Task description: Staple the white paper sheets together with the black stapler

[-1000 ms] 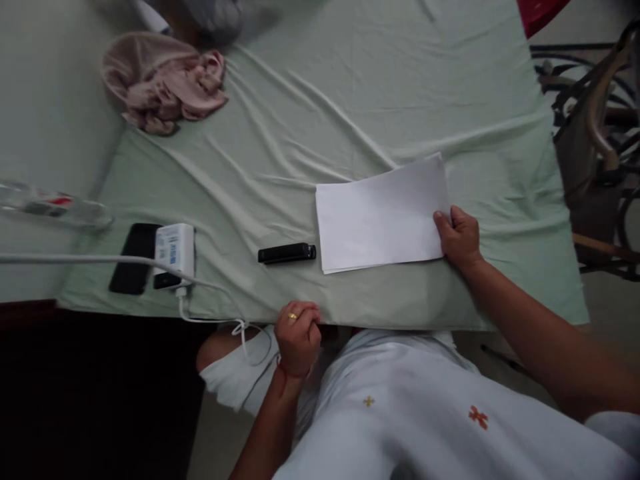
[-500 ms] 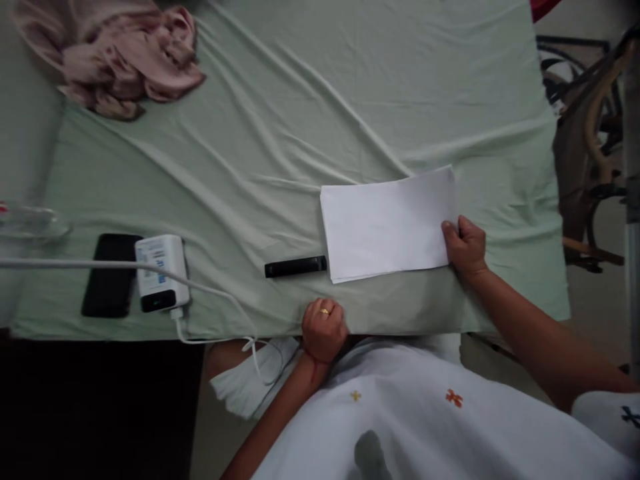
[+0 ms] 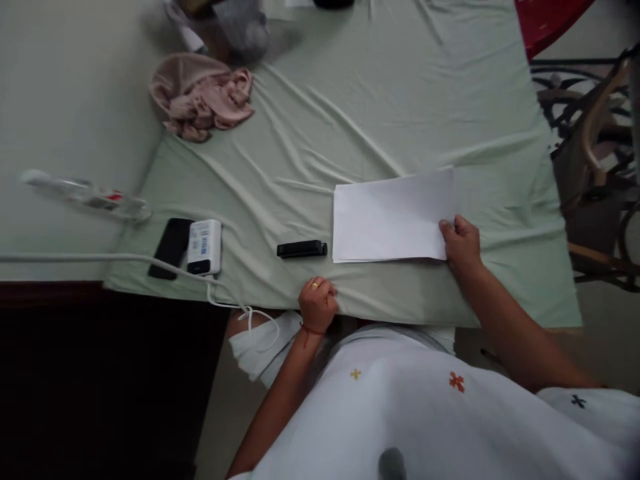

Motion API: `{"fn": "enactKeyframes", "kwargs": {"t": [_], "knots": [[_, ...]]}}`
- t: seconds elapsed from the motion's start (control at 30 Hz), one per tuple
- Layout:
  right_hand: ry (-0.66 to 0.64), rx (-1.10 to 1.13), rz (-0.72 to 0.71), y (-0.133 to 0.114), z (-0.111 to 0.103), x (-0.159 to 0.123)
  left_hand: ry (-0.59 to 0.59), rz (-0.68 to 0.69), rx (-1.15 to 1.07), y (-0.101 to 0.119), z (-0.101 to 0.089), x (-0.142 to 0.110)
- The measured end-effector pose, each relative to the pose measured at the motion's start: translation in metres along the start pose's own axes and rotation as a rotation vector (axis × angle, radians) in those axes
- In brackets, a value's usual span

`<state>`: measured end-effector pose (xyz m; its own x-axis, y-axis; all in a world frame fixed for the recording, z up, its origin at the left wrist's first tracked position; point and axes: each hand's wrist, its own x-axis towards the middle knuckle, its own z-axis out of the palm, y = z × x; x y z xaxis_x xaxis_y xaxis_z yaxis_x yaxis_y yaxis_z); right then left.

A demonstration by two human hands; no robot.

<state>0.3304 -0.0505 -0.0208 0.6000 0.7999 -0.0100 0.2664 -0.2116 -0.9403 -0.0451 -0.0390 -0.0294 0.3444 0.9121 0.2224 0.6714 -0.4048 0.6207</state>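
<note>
A stack of white paper sheets (image 3: 390, 217) lies over the green cloth, its right end slightly raised. My right hand (image 3: 463, 247) pinches that right edge, thumb on top and fingers underneath, partly hidden. To the left of the sheets rests a small black stapler (image 3: 301, 249), lying lengthwise and apart from them. My left hand (image 3: 318, 303), with a ring and a red wrist thread, is closed in a fist at the table's near edge, just below the stapler and not touching it. Nothing shows in that fist.
On the left are a white power bank (image 3: 205, 243) with a white cable (image 3: 150, 261) and a black phone (image 3: 170, 247). A clear plastic bottle (image 3: 95, 198) lies beyond. Crumpled pink cloth (image 3: 210, 97) is at the back left. A red chair (image 3: 550, 23) stands off the far right corner.
The camera view has shifted, so more of the left and far side shows and the left-hand items appear farther right. Both hands keep nearly the same pose, the right still on the sheets.
</note>
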Motion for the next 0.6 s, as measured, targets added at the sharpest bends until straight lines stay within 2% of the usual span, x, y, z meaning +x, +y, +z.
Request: {"fn": "enactKeyframes", "kwargs": {"t": [0.1,0.2,0.27,0.33,0.43,0.5,0.6], "knots": [[0.032,0.204,0.141,-0.010,-0.014,-0.025,0.035,-0.226,-0.313,0.004,-0.013,0.005],[-0.003,0.254,0.239,-0.019,-0.032,-0.053,0.048,-0.521,-0.654,0.016,-0.021,0.014],[-0.009,0.254,0.256,-0.022,-0.042,-0.066,0.006,-0.638,-0.826,0.026,-0.019,0.021],[-0.008,0.243,0.245,-0.021,-0.048,-0.074,-0.087,-0.685,-0.881,0.036,-0.012,0.027],[-0.008,0.221,0.223,-0.016,-0.051,-0.074,-0.213,-0.662,-0.841,0.042,0.001,0.030],[-0.020,0.154,0.202,-0.012,-0.052,-0.072,-0.214,-0.651,-0.769,0.041,0.007,0.029],[-0.042,-0.086,0.120,-0.004,-0.053,-0.069,-0.142,-0.664,-0.642,0.038,0.010,0.027]]}}
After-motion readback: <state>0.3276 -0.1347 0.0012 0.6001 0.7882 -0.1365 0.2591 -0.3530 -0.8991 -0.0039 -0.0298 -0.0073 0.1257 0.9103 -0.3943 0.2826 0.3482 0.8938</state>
